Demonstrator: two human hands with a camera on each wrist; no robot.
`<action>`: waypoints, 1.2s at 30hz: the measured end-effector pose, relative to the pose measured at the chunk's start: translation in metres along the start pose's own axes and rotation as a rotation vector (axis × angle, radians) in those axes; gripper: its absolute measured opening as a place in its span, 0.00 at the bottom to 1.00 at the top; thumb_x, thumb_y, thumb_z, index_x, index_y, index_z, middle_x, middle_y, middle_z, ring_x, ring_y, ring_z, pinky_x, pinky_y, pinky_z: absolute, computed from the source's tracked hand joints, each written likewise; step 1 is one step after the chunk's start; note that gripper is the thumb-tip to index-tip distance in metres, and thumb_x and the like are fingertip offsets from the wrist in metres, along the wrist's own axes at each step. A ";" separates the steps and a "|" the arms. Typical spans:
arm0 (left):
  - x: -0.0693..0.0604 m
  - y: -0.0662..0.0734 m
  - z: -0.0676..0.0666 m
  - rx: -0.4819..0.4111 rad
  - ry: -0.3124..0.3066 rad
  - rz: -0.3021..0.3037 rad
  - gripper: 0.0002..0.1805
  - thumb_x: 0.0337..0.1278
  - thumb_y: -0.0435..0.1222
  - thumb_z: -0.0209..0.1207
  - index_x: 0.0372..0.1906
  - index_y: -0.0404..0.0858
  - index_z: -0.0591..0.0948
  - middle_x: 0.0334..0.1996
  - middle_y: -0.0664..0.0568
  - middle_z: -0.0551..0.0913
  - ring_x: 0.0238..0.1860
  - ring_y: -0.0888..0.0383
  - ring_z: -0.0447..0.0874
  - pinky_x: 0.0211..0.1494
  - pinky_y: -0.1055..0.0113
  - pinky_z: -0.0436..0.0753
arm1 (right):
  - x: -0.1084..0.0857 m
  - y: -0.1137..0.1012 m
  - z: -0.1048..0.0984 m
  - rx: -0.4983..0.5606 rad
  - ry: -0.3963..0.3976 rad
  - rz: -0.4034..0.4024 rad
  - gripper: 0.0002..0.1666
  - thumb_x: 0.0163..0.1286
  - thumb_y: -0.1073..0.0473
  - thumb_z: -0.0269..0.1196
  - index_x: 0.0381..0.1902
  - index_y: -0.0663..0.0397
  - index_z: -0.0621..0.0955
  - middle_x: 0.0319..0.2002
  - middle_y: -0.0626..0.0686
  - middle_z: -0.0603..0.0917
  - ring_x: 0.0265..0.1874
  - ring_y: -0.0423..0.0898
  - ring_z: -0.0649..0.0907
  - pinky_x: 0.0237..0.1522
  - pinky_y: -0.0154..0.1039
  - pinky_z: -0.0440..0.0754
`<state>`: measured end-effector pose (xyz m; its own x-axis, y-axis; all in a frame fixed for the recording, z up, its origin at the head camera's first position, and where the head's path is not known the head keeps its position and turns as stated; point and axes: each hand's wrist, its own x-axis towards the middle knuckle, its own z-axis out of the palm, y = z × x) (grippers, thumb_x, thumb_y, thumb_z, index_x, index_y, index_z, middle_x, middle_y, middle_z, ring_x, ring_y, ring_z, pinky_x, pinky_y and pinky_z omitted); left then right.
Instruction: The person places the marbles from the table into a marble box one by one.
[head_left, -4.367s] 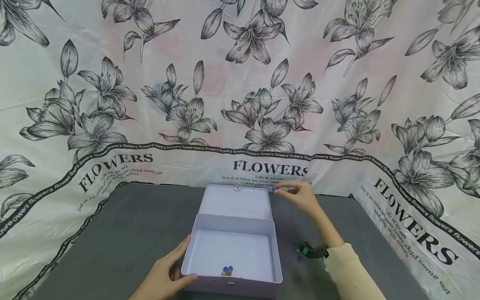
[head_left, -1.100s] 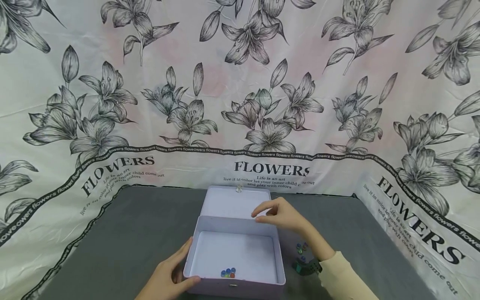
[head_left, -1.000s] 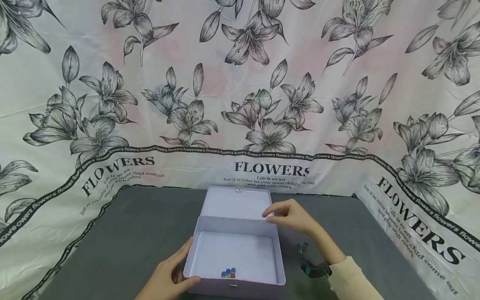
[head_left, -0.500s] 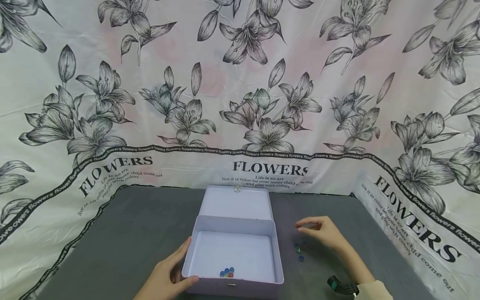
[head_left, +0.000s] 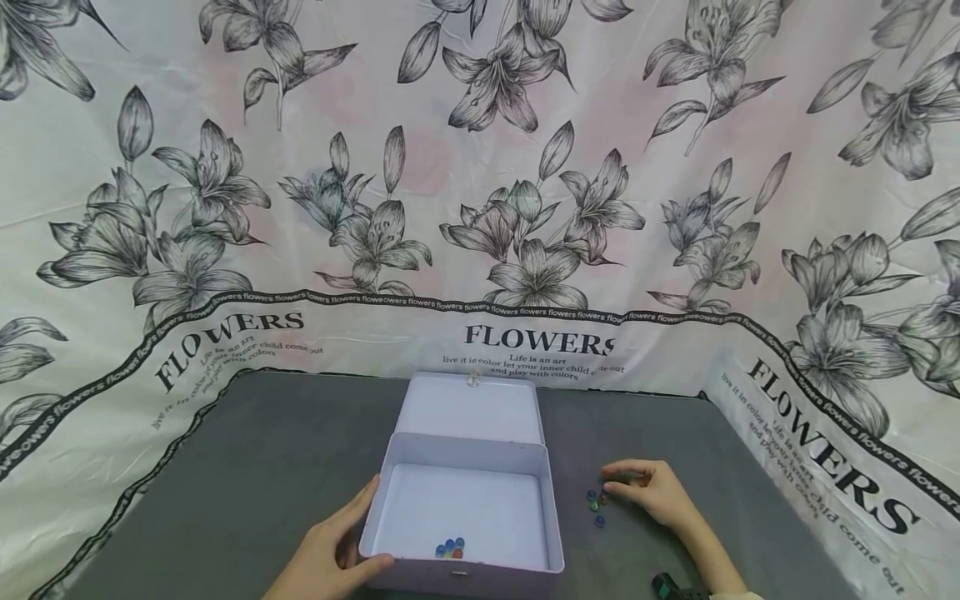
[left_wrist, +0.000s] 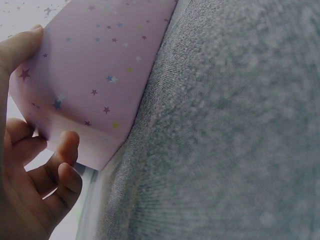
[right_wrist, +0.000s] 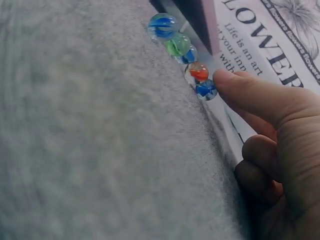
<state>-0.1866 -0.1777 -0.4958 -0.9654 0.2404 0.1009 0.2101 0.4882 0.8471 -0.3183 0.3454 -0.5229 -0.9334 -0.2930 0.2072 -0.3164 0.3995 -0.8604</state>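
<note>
The left grip (head_left: 326, 542) clasps a star-patterned lilac rectangular box (head_left: 420, 570) at its eight o'clock; at three, round blue, green and orange glass marbles (right_wrist: 177, 45) dot the grey, fibrous table (head_left: 285, 458) beside the right grip (head_left: 660, 492); we cannot tell whether it pinches one.

Ten marbles (head_left: 459, 543) total by my count. Five are out on the surface (head_left: 262, 467): three blue marbles (right_wrist: 162, 27), one green marble (right_wrist: 178, 45), one red-orange marble (right_wrist: 198, 72). Another five sit inside the box (head_left: 558, 529), looks like three blue, one red, one yellowish-green, though that bunch is pretty tiny. Just one box btw, with one lid (head_left: 470, 408). Two hands, so one left hand (head_left: 326, 542) and one right hand (head_left: 660, 493), plus one dark wristband (head_left: 666, 587).
</note>
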 end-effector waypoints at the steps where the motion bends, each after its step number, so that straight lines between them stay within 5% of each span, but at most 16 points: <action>1: 0.000 0.000 0.000 0.000 -0.001 -0.003 0.51 0.62 0.46 0.74 0.84 0.42 0.61 0.76 0.36 0.69 0.19 0.69 0.67 0.24 0.71 0.74 | 0.000 0.000 0.001 -0.005 -0.005 -0.016 0.14 0.66 0.64 0.76 0.49 0.63 0.90 0.40 0.56 0.93 0.11 0.32 0.60 0.13 0.34 0.63; 11: -0.001 0.002 -0.002 0.005 0.008 -0.011 0.50 0.63 0.46 0.74 0.85 0.44 0.61 0.75 0.39 0.72 0.19 0.70 0.67 0.24 0.71 0.74 | 0.002 -0.003 -0.002 -0.090 -0.056 -0.113 0.09 0.63 0.63 0.78 0.41 0.56 0.93 0.21 0.48 0.84 0.11 0.26 0.59 0.12 0.32 0.63; 25: 0.000 0.001 -0.003 0.012 0.017 -0.015 0.51 0.61 0.48 0.75 0.85 0.47 0.62 0.74 0.42 0.73 0.19 0.69 0.66 0.24 0.71 0.74 | 0.004 -0.002 0.000 -0.155 -0.021 -0.178 0.09 0.63 0.65 0.77 0.41 0.51 0.93 0.30 0.44 0.90 0.13 0.27 0.60 0.14 0.31 0.63; 36: -0.002 0.000 0.000 -0.001 -0.002 -0.008 0.51 0.62 0.47 0.74 0.85 0.43 0.61 0.76 0.37 0.70 0.19 0.69 0.67 0.25 0.71 0.74 | 0.011 -0.021 -0.009 -0.105 0.074 -0.105 0.10 0.67 0.63 0.75 0.45 0.62 0.92 0.42 0.53 0.92 0.16 0.32 0.71 0.20 0.35 0.73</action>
<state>-0.1847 -0.1778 -0.4959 -0.9667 0.2385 0.0931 0.2024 0.4889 0.8486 -0.3232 0.3416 -0.4986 -0.9031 -0.2747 0.3301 -0.4248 0.4597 -0.7799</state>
